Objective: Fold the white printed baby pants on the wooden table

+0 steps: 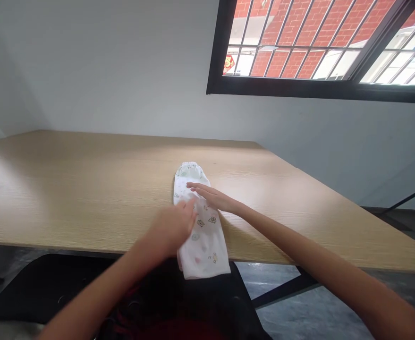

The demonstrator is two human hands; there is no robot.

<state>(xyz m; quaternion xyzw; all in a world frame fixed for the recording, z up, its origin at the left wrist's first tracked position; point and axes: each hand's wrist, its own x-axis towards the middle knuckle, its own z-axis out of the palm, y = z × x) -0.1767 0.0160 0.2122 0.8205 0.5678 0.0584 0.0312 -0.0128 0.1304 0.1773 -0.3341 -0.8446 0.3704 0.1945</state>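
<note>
A small white garment with little printed pictures lies lengthwise on the wooden table, its near end hanging over the front edge. My right hand rests flat on the cloth's middle with fingers stretched out. My left hand sits on the cloth's left edge, its fingers curled and pinching the fabric. An elastic band shows at the garment's far end.
The table runs up to a white wall at the back. A barred window sits at the upper right. A black chair stands below the table's front edge, and a black table leg slants over grey floor.
</note>
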